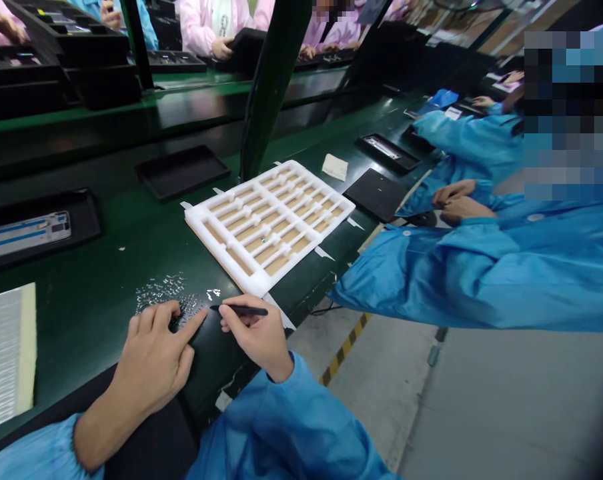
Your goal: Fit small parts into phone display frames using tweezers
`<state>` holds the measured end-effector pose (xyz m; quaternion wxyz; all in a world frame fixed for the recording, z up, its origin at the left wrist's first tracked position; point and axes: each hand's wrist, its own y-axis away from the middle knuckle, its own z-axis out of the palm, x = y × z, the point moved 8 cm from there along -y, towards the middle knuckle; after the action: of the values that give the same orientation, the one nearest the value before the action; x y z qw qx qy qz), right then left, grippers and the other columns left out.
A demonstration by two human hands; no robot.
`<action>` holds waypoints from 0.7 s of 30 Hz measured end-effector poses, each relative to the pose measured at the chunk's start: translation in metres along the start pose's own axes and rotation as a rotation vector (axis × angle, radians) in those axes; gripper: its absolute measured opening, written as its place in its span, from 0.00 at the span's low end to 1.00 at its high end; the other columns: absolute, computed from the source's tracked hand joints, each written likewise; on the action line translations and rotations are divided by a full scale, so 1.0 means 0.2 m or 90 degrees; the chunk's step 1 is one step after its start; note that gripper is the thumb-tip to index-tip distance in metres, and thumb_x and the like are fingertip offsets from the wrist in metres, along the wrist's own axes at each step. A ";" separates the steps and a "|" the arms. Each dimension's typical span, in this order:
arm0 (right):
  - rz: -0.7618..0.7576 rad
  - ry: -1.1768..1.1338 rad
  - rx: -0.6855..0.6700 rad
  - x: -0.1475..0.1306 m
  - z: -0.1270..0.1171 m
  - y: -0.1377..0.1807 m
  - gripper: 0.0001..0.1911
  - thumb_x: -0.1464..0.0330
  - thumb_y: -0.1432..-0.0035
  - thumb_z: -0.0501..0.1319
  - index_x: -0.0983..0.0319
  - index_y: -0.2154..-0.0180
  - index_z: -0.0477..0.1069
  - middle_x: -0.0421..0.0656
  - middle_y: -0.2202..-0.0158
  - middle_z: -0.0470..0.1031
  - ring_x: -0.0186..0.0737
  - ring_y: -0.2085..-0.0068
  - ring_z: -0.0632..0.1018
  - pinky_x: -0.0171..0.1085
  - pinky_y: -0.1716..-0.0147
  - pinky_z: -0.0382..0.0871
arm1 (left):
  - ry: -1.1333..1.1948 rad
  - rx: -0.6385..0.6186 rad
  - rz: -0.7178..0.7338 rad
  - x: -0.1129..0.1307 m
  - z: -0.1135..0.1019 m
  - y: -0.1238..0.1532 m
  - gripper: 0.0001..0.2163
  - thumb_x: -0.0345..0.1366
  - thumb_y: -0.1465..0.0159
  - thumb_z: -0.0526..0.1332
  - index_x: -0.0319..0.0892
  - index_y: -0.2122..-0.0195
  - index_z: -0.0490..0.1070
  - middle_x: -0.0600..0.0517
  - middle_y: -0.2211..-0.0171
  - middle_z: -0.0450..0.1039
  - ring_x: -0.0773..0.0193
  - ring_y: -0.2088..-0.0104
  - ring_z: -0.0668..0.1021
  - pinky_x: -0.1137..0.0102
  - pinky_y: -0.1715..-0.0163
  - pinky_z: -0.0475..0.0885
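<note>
My left hand (154,353) rests over many tiny shiny metal pieces (161,290) scattered on the green tabletop. Its index finger is stretched out and its fingers are apart, holding nothing. In my right hand (259,337) is a pair of slim black tweezers (249,311), pinched between thumb and fingers. Their tip points left, close to my left fingertip. Just above that tip lies a small group of brighter pieces (213,293). Beyond my right hand sits a white slotted frame (269,223) on a brown base, with tape at its edges.
At left are a sheet of fine strips (6,353) and a black tray holding a phone frame (29,233). Another black tray (181,172) lies behind. A dark post (271,87) rises beyond the white frame. A co-worker's blue sleeve (456,267) is close at right.
</note>
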<state>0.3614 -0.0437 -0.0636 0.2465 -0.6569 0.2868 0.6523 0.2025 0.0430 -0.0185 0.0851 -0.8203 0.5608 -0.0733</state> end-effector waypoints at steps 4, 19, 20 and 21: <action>-0.066 0.012 0.017 -0.03 0.00 0.01 0.11 0.61 0.36 0.71 0.62 0.57 0.84 0.47 0.59 0.84 0.39 0.68 0.86 0.35 0.67 0.87 | 0.003 0.007 0.003 0.00 0.00 0.00 0.24 0.29 0.32 0.57 0.52 0.37 0.77 0.40 0.49 0.69 0.46 0.51 0.71 0.55 0.56 0.68; -0.112 0.020 -0.038 -0.04 0.01 0.00 0.11 0.61 0.33 0.70 0.61 0.55 0.84 0.47 0.55 0.82 0.36 0.69 0.84 0.36 0.65 0.86 | 0.028 0.029 0.006 0.00 -0.02 0.01 0.25 0.28 0.33 0.57 0.48 0.37 0.76 0.40 0.51 0.66 0.47 0.53 0.71 0.55 0.56 0.67; -0.111 0.021 -0.042 -0.04 0.02 0.00 0.11 0.61 0.33 0.70 0.61 0.55 0.84 0.47 0.55 0.82 0.36 0.68 0.84 0.36 0.65 0.86 | 0.028 0.028 0.005 0.00 -0.01 0.01 0.25 0.28 0.33 0.57 0.48 0.37 0.76 0.40 0.51 0.66 0.47 0.53 0.71 0.55 0.56 0.67; -0.110 0.024 -0.047 -0.04 0.02 0.00 0.11 0.60 0.33 0.70 0.61 0.55 0.84 0.47 0.55 0.82 0.36 0.68 0.84 0.36 0.65 0.86 | 0.027 0.026 0.005 0.00 -0.01 0.01 0.25 0.28 0.33 0.57 0.48 0.37 0.76 0.40 0.51 0.66 0.46 0.53 0.70 0.55 0.56 0.67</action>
<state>0.3582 -0.0406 -0.0566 0.2720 -0.6998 0.2092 0.6265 0.2008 0.0429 -0.0161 0.0906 -0.8147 0.5637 -0.1017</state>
